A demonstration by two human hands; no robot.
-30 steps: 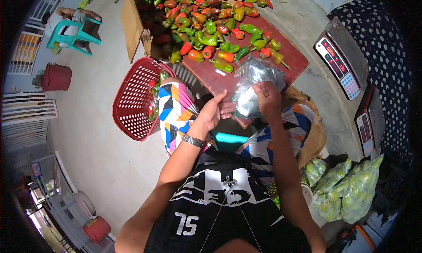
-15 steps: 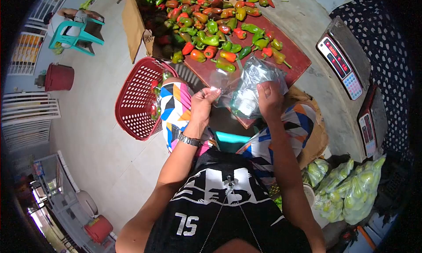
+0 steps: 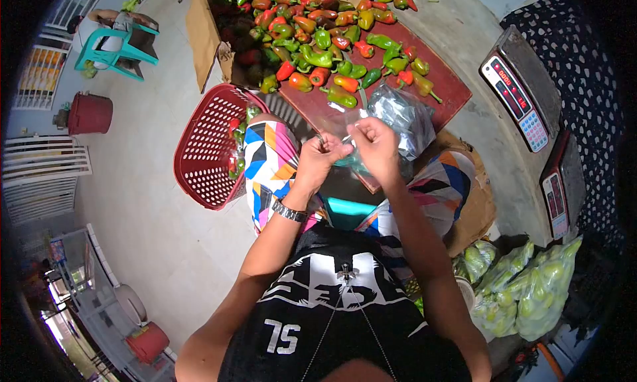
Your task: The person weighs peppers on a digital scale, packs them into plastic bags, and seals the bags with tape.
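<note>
Close together above my lap, both hands pinch a clear plastic bag. My left hand (image 3: 320, 159) is closed on one edge, and my right hand (image 3: 375, 147) is closed on the part beside it. The thin clear plastic bag (image 3: 340, 124) spreads between and beyond my fingers; its full outline is hard to make out. Just right of my right hand, a bundle of shiny plastic bags (image 3: 406, 120) lies on the near corner of the dark red tabletop (image 3: 446, 83). Red, green and orange peppers (image 3: 318, 55) are heaped on that table beyond my hands.
A red perforated basket (image 3: 206, 150) with some peppers stands by my left knee. Cardboard (image 3: 204, 40) edges the heap. Two digital scales (image 3: 514, 93) are at the right, above bags of green produce (image 3: 545, 296). A teal chair (image 3: 116, 50) stands far left.
My right hand has moved left, off the bundle of plastic bags, to meet my left hand at the clear bag. My left hand has shifted slightly right and down.
</note>
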